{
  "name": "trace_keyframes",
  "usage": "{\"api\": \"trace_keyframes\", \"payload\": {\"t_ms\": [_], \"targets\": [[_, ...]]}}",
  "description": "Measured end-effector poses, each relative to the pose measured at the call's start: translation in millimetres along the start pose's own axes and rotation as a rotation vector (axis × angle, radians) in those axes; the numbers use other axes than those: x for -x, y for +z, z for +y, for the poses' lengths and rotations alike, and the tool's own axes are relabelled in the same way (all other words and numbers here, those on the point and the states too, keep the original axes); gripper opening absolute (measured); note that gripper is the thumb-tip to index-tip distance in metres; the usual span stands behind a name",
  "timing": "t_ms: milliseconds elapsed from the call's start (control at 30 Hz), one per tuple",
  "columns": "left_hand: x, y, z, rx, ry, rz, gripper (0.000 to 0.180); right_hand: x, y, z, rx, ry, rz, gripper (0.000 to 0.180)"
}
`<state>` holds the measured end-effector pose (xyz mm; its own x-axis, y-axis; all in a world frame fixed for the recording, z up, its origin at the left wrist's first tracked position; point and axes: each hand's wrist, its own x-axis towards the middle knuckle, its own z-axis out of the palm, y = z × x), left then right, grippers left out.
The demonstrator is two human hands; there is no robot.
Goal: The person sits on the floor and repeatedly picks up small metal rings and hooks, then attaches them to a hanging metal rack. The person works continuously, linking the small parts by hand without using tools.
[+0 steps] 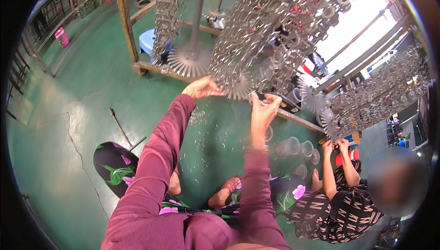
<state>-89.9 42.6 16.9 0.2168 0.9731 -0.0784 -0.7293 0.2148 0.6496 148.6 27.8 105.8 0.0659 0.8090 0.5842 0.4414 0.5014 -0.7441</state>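
Rows of linked, curved metal pieces [261, 16] hang in front of me from above. At their lower end is a metal disc with a slotted, toothed rim [239, 87]. My left hand [202, 88] reaches to the disc's left side, its fingers curled at the lowest hanging pieces; what they pinch is hidden. On the other side of the disc, my right hand [265, 111] is raised with thumb and fingers bent together. Whatever lies between those fingertips is too small to name.
A second toothed disc [190, 61] hangs to the left by a wooden frame [125, 21]. Small loose rings [201, 135] litter the green floor. Clear plastic cups [288, 147] stand to the right, near a seated co-worker's hands [334, 146]. Farther back are a blue stool [147, 41] and a pink bucket [61, 37].
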Motion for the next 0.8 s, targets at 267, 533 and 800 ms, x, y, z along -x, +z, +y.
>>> {"api": "trace_keyframes", "payload": {"t_ms": [267,533,800], "targets": [[-5.8,2.4,-8.1,0.001,-0.041,-0.02,0.066,-8.8,4.9,-0.8,-0.081,0.047,0.042,0.025],[4.8,11.0,0.6,0.055,-0.036,0.063,0.061,8.7,-39.0,-8.2,-0.238,0.136,0.009,0.018],[-9.6,-12.5,-6.1,0.172,0.042,0.039,0.091,-3.9,-58.5,17.8,-0.319,0.112,0.011,0.011]]}}
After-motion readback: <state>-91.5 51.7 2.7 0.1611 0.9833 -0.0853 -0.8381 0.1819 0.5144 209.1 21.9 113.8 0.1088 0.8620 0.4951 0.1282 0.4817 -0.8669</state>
